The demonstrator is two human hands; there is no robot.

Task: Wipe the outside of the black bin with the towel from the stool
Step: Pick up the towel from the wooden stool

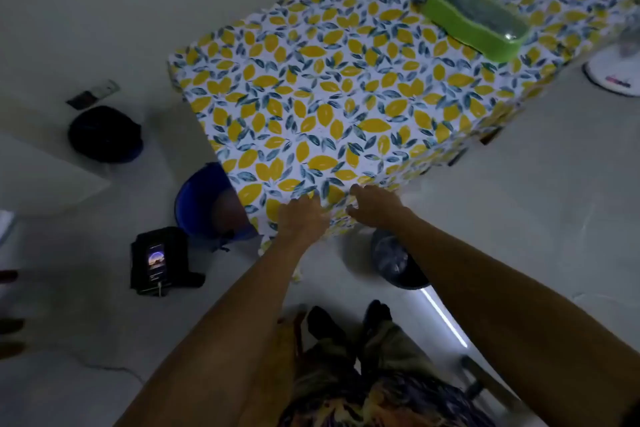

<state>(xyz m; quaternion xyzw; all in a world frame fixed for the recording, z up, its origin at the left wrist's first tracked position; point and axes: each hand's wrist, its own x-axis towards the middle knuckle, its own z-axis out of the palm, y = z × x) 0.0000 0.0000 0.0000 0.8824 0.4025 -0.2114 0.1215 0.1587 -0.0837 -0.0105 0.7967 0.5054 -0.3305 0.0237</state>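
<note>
Left grip (pixel 302 218) and right grip (pixel 375 206) both pinch lemon-print cloth (pixel 329 97) at tabletop corner; black bin (pixel 398 262) just below right grip, likely light, rigid, slick; towel unseen

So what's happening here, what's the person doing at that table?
A person is standing at the corner of a table, with the left hand and right hand both on the edge of the lemon-print tablecloth. Neither hand holds a towel. A black bin stands on the floor just below the right arm, untouched. A green container sits at the far end of the table, and a blue bucket is tucked by the corner.
</note>
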